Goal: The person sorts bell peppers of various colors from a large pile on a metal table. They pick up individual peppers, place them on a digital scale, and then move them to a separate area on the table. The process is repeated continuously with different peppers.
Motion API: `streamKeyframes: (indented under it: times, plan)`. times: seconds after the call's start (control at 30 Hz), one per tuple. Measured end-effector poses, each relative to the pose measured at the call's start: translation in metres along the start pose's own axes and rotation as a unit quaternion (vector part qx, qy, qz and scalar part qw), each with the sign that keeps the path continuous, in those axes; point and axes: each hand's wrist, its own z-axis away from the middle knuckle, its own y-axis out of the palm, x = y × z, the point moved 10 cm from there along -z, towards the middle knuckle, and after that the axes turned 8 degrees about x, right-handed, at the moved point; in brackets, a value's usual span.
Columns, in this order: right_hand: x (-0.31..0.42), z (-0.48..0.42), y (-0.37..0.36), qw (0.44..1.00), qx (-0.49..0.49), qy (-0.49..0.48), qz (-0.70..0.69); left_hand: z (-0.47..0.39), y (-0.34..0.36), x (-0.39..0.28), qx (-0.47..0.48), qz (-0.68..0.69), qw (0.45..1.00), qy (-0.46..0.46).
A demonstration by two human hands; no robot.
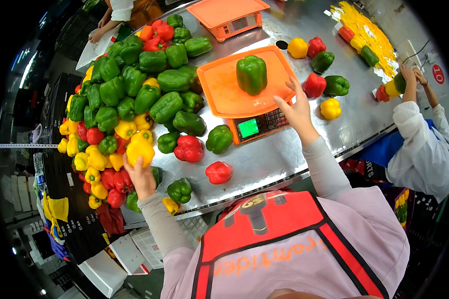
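My left hand (140, 178) has its fingers around a large yellow bell pepper (140, 148) at the front edge of a big heap of peppers. Over the right rim of an orange weighing scale (219, 101), my right hand (296, 106) is spread with nothing in it. One green bell pepper (252, 75) stands on the scale's tray, apart from my fingers. The scale's display (248, 128) is lit green. A green pepper (219, 139) and two red peppers, one of them nearer me (219, 172), lie on the steel table left of and before the scale.
Green peppers (112, 91) top the heap, with yellow and red ones below. Right of the scale lie loose peppers in groups of three (314, 85). A second orange scale (228, 15) stands behind. At right, a co-worker's hands (411, 76) hold a row of peppers near yellow net bags (370, 33).
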Motion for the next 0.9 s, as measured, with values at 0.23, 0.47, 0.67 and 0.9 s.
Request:
streamKeyframes:
  times: [0.23,0.47,0.67,0.9]
  plan:
    - [-0.009,0.048,0.016,0.995,0.016,-0.013,-0.098,-0.021,0.220,0.039,0.200,0.235,0.946,-0.096]
    - [0.008,0.057,0.000,0.998,0.024,-0.034,-0.052,-0.040,0.284,0.082,0.178,-0.401,0.895,0.075]
    - [0.000,0.068,0.001,0.998,0.038,-0.029,-0.034,-0.032,0.281,0.077,0.171,-0.566,0.798,0.120]
    - [0.001,0.067,0.044,0.982,0.152,-0.025,-0.106,0.010,0.165,0.014,0.132,-0.350,0.919,0.121]
